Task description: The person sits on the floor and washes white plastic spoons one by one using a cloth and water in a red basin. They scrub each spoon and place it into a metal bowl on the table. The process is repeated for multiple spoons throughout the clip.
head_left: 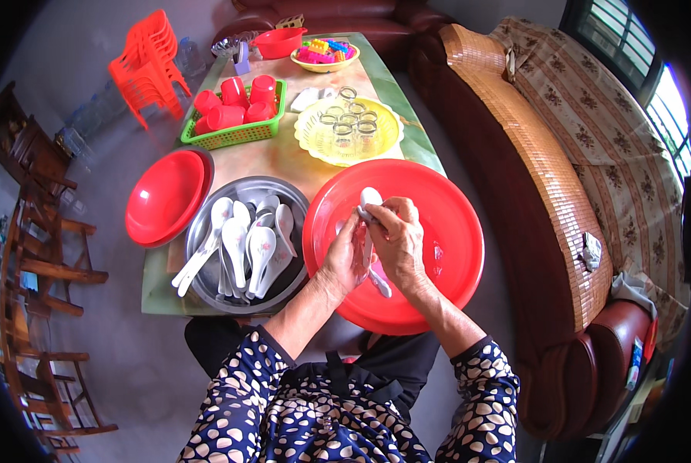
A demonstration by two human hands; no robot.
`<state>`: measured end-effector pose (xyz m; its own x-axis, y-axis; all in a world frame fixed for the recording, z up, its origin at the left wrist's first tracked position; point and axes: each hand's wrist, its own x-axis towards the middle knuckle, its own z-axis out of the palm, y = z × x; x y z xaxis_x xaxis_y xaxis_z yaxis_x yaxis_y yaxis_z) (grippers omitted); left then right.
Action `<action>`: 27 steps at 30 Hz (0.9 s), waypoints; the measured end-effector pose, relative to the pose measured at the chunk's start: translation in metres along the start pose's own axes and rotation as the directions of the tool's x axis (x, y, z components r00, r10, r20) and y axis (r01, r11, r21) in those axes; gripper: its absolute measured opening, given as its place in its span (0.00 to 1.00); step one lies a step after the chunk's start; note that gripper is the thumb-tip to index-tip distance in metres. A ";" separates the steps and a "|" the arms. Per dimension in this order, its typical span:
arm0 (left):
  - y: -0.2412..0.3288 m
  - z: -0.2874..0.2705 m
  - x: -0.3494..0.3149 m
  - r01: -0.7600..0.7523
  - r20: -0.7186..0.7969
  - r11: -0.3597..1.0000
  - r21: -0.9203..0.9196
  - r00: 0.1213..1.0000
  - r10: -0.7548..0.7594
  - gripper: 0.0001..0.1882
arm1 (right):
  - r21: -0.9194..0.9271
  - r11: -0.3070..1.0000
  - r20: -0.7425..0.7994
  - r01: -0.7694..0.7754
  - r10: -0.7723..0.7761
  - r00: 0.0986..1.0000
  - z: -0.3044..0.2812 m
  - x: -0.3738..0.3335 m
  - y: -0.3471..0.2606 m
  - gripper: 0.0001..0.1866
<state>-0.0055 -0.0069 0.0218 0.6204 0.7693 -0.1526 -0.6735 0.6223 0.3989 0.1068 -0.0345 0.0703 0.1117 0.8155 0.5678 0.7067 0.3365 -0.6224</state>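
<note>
Both hands are together over a large red basin (pixel 457 208) at the table's near edge. A white soup spoon (pixel 370 196) is between them, its bowl pointing away from me. My right hand (pixel 396 238) has its fingers closed around the spoon's bowl end. From the other side, my left hand (pixel 344 253) is closed on the same spoon, partly hiding its handle. Another white spoon (pixel 381 285) shows low in the basin, below my hands. To the left, a grey metal basin (pixel 293 202) holds several white spoons (pixel 261 248) with floral prints, handles toward me.
Beyond the basins stand a yellow scalloped tray (pixel 305 131) of small glasses, a green basket (pixel 234 137) of red cups and a yellow bowl (pixel 326 66) of toy blocks. Red bowls (pixel 164 197) overhang the table's left edge. A long sofa (pixel 507 255) runs along the right.
</note>
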 end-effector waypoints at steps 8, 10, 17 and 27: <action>-0.005 0.003 0.007 -0.097 -0.215 0.994 0.052 0.971 0.106 0.20 | 0.103 0.994 0.265 0.027 -0.054 0.963 -0.013 -0.031 0.002 0.16; -0.008 0.001 0.008 -0.127 -0.257 0.982 0.138 0.953 0.159 0.17 | 0.264 0.943 0.469 -0.201 0.057 0.882 -0.029 -0.031 0.005 0.14; -0.001 0.015 0.000 -0.058 -0.349 0.969 0.241 0.926 0.143 0.11 | -0.500 0.866 0.433 0.006 0.244 0.868 -0.042 -0.026 0.051 0.10; 0.001 0.011 -0.009 0.080 -0.161 0.983 0.167 0.985 -0.053 0.18 | 0.241 0.957 0.106 -0.161 0.139 0.985 -0.017 0.004 -0.012 0.15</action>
<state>-0.0074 -0.0149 0.0336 0.5826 0.7482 -0.3173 -0.5450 0.6493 0.5305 0.1111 -0.0432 0.0895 0.1340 0.8995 0.4158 0.4900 0.3046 -0.8168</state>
